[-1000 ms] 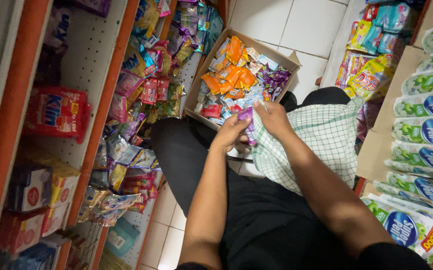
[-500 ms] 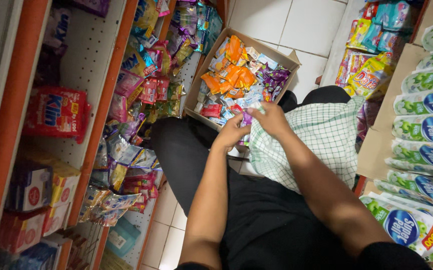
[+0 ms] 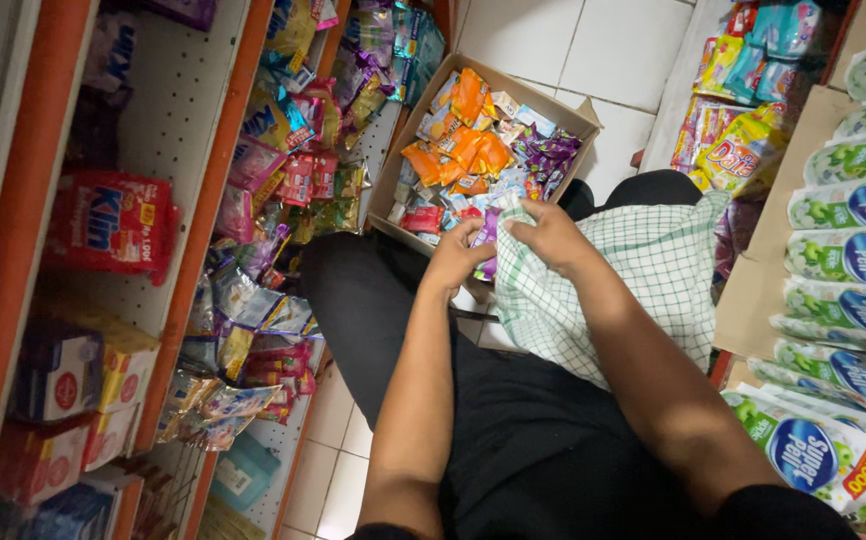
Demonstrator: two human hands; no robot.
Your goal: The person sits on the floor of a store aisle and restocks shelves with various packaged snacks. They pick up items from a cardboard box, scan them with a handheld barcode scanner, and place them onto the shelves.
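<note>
My left hand [image 3: 456,256] pinches a small purple sachet [image 3: 488,232] at the near edge of an open cardboard box [image 3: 405,138]. My right hand [image 3: 550,234] grips the corner of a green-and-white checked cloth [image 3: 643,275] that lies over my lap, and its fingers meet the same sachet. The box holds several orange, purple, red and blue sachets. My legs in black trousers [image 3: 373,300] stretch out under both arms.
An orange-edged shelf unit [image 3: 213,190] on the left carries hanging sachet strips, red packs and small boxes. On the right lies a row of green-and-white refill pouches [image 3: 853,260] on cardboard. More colourful packets [image 3: 743,110] sit at the top right beside white floor tiles [image 3: 593,50].
Both hands have moved up and toward the box with the purple sachet, and the cloth corner has been pulled up along with my right hand.
</note>
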